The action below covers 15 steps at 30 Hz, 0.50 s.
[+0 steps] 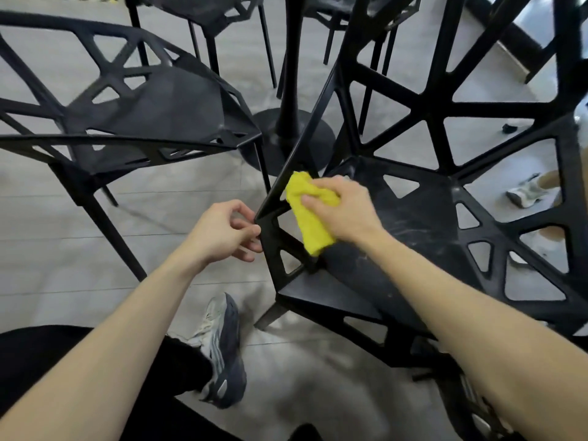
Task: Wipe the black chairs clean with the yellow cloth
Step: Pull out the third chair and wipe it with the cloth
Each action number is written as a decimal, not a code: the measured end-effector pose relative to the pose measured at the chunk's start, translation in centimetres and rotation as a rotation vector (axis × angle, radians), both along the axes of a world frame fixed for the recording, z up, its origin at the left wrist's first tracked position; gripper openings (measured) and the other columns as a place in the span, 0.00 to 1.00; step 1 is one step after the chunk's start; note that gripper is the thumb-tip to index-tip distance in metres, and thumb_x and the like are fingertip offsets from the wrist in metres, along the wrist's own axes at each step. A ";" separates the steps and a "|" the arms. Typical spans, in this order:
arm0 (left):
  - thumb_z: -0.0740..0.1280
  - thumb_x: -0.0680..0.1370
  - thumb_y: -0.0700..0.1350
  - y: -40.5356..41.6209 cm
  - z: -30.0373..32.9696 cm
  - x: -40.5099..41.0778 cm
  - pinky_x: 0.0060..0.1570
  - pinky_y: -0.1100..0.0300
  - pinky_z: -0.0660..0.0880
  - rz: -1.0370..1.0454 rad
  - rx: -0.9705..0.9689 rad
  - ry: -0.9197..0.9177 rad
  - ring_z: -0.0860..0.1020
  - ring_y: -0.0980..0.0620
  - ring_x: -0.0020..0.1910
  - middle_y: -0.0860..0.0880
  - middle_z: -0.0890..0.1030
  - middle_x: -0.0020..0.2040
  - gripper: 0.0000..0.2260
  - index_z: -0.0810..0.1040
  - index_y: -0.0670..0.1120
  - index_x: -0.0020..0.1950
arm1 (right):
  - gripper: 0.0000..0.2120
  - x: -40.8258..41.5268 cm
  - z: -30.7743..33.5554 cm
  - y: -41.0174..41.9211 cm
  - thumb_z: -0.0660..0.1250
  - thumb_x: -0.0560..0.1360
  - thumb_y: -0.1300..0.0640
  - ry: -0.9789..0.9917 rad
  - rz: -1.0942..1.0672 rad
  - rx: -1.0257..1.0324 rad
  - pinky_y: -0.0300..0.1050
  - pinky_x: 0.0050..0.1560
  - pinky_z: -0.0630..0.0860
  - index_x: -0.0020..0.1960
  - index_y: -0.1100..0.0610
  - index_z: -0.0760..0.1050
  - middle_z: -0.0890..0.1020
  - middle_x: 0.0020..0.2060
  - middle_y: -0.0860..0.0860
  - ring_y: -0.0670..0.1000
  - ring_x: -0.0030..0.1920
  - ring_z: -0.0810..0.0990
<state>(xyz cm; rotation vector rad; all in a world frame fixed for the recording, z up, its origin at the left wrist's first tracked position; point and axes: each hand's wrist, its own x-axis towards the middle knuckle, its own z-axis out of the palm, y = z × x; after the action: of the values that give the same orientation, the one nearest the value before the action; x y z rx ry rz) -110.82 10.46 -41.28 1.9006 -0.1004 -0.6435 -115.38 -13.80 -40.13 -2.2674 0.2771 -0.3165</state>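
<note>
A black lattice chair (423, 214) stands right in front of me, its seat streaked with pale dust. My right hand (343, 208) grips the folded yellow cloth (307, 214) and presses it on the seat's left edge by the armrest frame. My left hand (226, 230) pinches the chair's left front corner with its fingertips. A second black chair (152, 109) of the same kind stands to the left, apart from both hands.
A black table post on a round base (292, 135) rises between the two chairs. More black chairs (206, 11) stand behind it. My grey sneaker (219, 348) is on the grey floor below the seat. Another person's shoe (526, 190) shows at the right.
</note>
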 end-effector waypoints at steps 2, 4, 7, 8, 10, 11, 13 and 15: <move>0.69 0.84 0.35 0.1 -0.2 0.0 0.35 0.50 0.85 0.000 0.006 0.014 0.89 0.38 0.44 0.36 0.88 0.44 0.04 0.75 0.37 0.57 | 0.19 2.7 2.0 -1.4 0.73 0.79 0.45 -0.096 -0.250 0.041 0.44 0.64 0.74 0.69 0.47 0.81 0.79 0.57 0.46 0.49 0.59 0.80; 0.69 0.84 0.35 0.0 -0.1 0.0 0.34 0.51 0.86 0.006 -0.008 0.025 0.89 0.40 0.42 0.34 0.87 0.44 0.04 0.75 0.36 0.57 | 0.23 3.9 1.5 1.6 0.71 0.81 0.46 -0.200 -0.288 0.013 0.45 0.63 0.74 0.74 0.49 0.77 0.75 0.57 0.49 0.48 0.55 0.77; 0.71 0.83 0.33 0.1 0.2 0.4 0.33 0.54 0.85 0.002 -0.031 0.075 0.87 0.44 0.36 0.34 0.87 0.42 0.05 0.77 0.36 0.57 | 0.25 0.1 -2.2 6.9 0.72 0.80 0.52 -0.195 -0.049 0.016 0.49 0.61 0.76 0.76 0.48 0.75 0.73 0.55 0.50 0.49 0.53 0.77; 0.70 0.82 0.31 0.2 0.3 0.5 0.34 0.55 0.85 -0.012 -0.029 0.081 0.87 0.45 0.36 0.36 0.87 0.41 0.05 0.80 0.37 0.56 | 0.25 -2.5 -3.1 7.9 0.73 0.79 0.54 -0.196 0.086 -0.016 0.51 0.61 0.77 0.75 0.48 0.77 0.73 0.56 0.51 0.50 0.54 0.77; 0.66 0.79 0.26 0.3 0.4 0.8 0.39 0.54 0.86 -0.055 -0.008 0.086 0.88 0.45 0.41 0.38 0.88 0.45 0.13 0.85 0.40 0.54 | 0.24 -6.2 -3.7 8.0 0.74 0.77 0.56 -0.210 0.368 -0.128 0.53 0.63 0.77 0.73 0.48 0.80 0.75 0.59 0.53 0.56 0.58 0.78; 0.64 0.79 0.25 0.4 0.4 0.8 0.41 0.54 0.86 -0.075 0.004 0.105 0.88 0.43 0.45 0.37 0.88 0.48 0.16 0.86 0.41 0.54 | 0.23 -6.1 -3.8 7.1 0.74 0.77 0.55 -0.209 0.439 -0.176 0.53 0.63 0.77 0.72 0.48 0.80 0.76 0.59 0.54 0.58 0.59 0.78; 0.58 0.81 0.24 0.3 0.8 0.5 0.41 0.56 0.86 -0.114 0.007 0.165 0.89 0.41 0.49 0.39 0.89 0.51 0.20 0.84 0.42 0.58 | 0.22 -3.8 -3.5 5.2 0.73 0.77 0.55 -0.194 0.375 -0.245 0.54 0.62 0.78 0.70 0.48 0.82 0.77 0.58 0.54 0.58 0.57 0.79; 0.55 0.82 0.26 0.5 1.4 0.4 0.42 0.55 0.86 -0.139 0.007 0.198 0.89 0.41 0.52 0.41 0.89 0.54 0.21 0.81 0.42 0.63 | 0.21 -1.1 -3.5 4.2 0.73 0.76 0.56 -0.173 0.206 -0.233 0.57 0.60 0.78 0.69 0.48 0.83 0.77 0.57 0.54 0.57 0.57 0.79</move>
<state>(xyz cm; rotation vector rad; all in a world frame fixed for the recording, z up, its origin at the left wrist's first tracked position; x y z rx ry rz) -110.39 10.99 -39.83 1.8371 -0.1041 -0.9234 -116.46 -9.62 -43.60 -2.4524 -0.0872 -0.4523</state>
